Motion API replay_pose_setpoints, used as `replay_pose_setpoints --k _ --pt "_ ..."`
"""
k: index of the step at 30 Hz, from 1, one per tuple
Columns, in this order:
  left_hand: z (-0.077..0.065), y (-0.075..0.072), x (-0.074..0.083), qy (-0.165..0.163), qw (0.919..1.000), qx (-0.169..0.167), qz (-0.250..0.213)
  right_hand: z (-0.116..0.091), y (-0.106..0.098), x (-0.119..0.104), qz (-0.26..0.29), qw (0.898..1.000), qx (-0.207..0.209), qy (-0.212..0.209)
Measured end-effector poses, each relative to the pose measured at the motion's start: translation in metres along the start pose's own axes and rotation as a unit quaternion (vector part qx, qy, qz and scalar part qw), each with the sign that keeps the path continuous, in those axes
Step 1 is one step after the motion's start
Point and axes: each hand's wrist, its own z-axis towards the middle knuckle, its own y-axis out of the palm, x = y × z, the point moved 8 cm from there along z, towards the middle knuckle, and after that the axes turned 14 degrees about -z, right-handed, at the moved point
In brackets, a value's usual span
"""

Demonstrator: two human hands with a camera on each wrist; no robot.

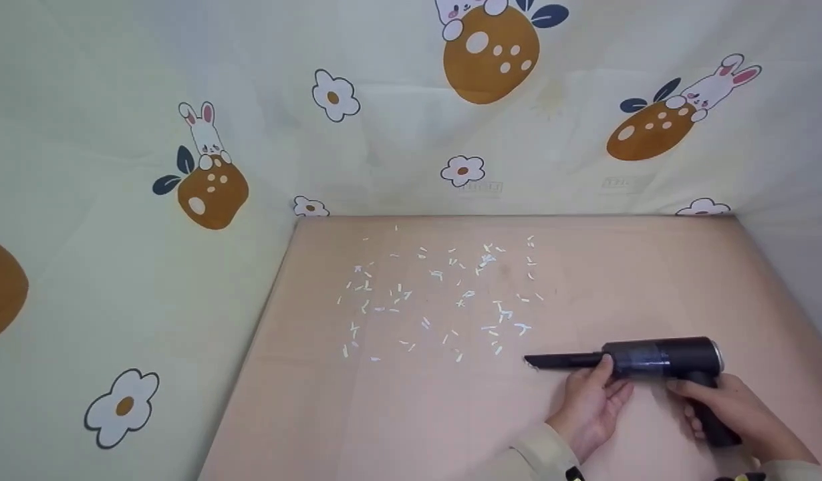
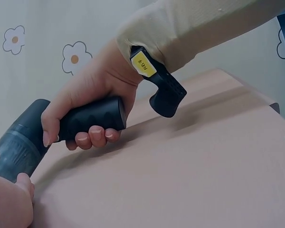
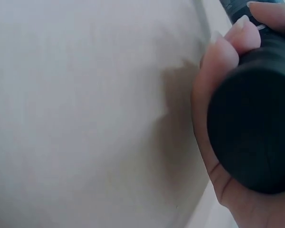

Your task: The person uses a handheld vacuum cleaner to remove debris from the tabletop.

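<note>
A black handheld vacuum cleaner (image 1: 692, 354) with a see-through barrel and a slim nozzle (image 1: 565, 361) points left, low over the table. My right hand (image 1: 735, 407) grips its handle, fingers wrapped round; the handle's round end (image 3: 254, 130) fills much of the right wrist view. Under the front of the barrel is my left hand (image 1: 591, 404), holding it with the thumb on the near side by the nozzle's base and fingers below. Many small pale scraps (image 1: 438, 274) lie scattered on the table, left of and beyond the nozzle tip.
The pinkish-tan tabletop (image 1: 284, 401) meets a cloth backdrop (image 1: 384, 153) with rabbit and flower prints at its back and left. A pale wall (image 1: 798, 220) runs along the right edge. Black wrist devices show at both sleeves.
</note>
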Motion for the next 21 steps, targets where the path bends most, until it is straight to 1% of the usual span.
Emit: replay_pose_setpoints --k 4,12,18,21 --pt "0.0 -0.004 0.005 0.008 1.0 -0.001 -0.001 -0.001 -0.003 0.001 0.003 1.0 0.003 0.003" --pt "0.001 -0.01 0.021 0.041 0.999 -0.011 -0.012 -0.004 -0.012 0.003 0.001 1.0 0.021 0.021" --pt "0.001 -0.015 0.032 0.043 0.999 -0.007 -0.012 -0.006 -0.014 0.005 0.008 0.999 0.02 0.033" --pt "0.001 -0.017 0.035 0.049 0.9987 -0.005 -0.017 -0.007 -0.013 0.005 0.007 1.0 0.013 0.025"
